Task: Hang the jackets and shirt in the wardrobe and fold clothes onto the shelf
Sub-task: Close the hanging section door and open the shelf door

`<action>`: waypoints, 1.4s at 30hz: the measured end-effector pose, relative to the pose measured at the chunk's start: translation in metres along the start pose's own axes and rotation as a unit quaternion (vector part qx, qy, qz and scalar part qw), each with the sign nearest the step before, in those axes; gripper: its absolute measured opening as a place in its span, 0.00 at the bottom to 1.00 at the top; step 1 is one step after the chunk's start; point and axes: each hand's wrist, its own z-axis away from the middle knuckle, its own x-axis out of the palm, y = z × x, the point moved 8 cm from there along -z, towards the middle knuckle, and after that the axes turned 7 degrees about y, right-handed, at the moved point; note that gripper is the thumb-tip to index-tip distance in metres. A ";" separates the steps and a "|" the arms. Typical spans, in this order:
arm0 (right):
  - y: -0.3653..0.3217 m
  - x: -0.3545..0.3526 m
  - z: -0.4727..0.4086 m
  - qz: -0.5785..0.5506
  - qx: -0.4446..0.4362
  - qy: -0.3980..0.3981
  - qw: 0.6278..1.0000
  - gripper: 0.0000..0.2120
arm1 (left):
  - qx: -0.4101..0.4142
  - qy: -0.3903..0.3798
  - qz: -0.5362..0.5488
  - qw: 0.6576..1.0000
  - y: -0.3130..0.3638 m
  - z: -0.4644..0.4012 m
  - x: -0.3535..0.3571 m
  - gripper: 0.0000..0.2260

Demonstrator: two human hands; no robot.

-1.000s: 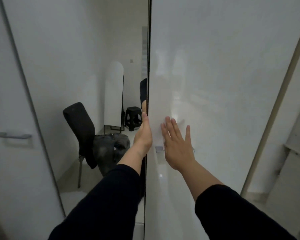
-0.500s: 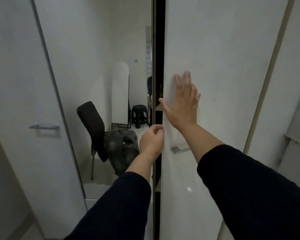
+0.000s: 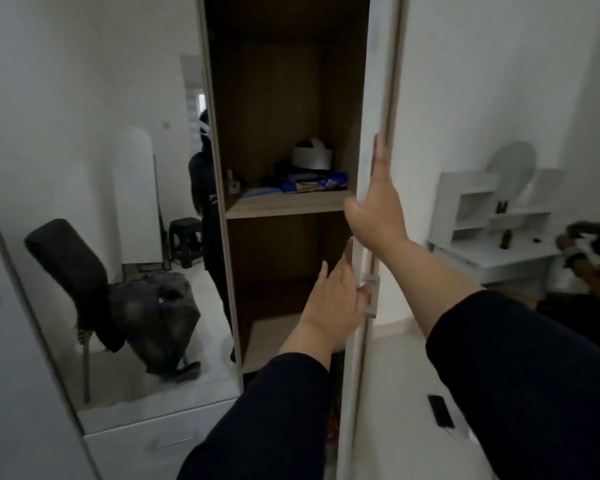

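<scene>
Nearest, two dark sleeves reaching forward. Left hand (image 3: 329,299) flat against the edge of the white wardrobe door (image 3: 368,237), fingers straight, fingertips by the door handle (image 3: 371,296), clasping nothing. Right hand (image 3: 378,206) higher on the same door edge, fingers extended upward and released, thumb spread. Beyond, the wardrobe (image 3: 284,98) standing open, dark wood inside, no clothes on hangers visible. On the wooden shelf (image 3: 284,204), a blue packet (image 3: 314,184) and a white rounded object (image 3: 311,155). Left, in the mirrored door (image 3: 118,168), a reflected chair (image 3: 70,268) draped with dark garments (image 3: 153,313). Far right, a white tabletop (image 3: 492,254).
</scene>
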 end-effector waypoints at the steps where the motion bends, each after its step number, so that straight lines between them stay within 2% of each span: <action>1: 0.002 -0.018 -0.001 -0.003 0.013 0.024 1.000 0.40 | 0.014 -0.002 0.013 1.000 0.016 -0.002 0.006 0.30; 5: 0.010 -0.091 -0.014 0.049 0.054 0.144 0.987 0.30 | 0.075 -0.038 0.055 0.995 0.077 -0.011 0.029 0.36; 8: 0.039 -0.130 -0.021 0.050 0.128 0.181 0.974 0.26 | 0.111 -0.073 0.043 0.990 0.114 -0.020 0.052 0.43; 12: 0.081 -0.170 -0.031 0.064 0.169 0.155 0.971 0.24 | 0.122 -0.126 0.035 0.984 0.155 -0.035 0.078 0.45; 16: 0.106 -0.193 -0.038 0.076 0.202 0.137 0.967 0.26 | 0.121 -0.158 0.042 0.979 0.177 -0.052 0.095 0.46; 20: 0.108 -0.203 -0.038 0.139 0.196 0.134 0.962 0.26 | 0.132 -0.168 0.030 0.976 0.180 -0.060 0.097 0.47; 25: 0.098 -0.190 -0.019 0.228 0.163 0.109 0.954 0.41 | 0.127 -0.188 0.035 0.973 0.179 -0.061 0.099 0.49; 27: 0.094 -0.180 -0.010 0.262 0.148 0.098 0.948 0.43 | 0.123 -0.195 0.036 0.972 0.181 -0.060 0.105 0.50; 35: 0.094 -0.174 0.001 0.316 0.182 0.048 0.930 0.42 | 0.128 -0.242 -0.006 0.962 0.180 -0.051 0.106 0.45; 39: 0.085 -0.167 0.008 0.351 0.181 0.046 0.917 0.41 | 0.139 -0.255 -0.002 0.957 0.179 -0.044 0.095 0.41; 42: 0.073 -0.152 0.015 0.376 0.168 0.050 0.910 0.40 | 0.125 -0.249 -0.002 0.960 0.154 -0.035 0.081 0.39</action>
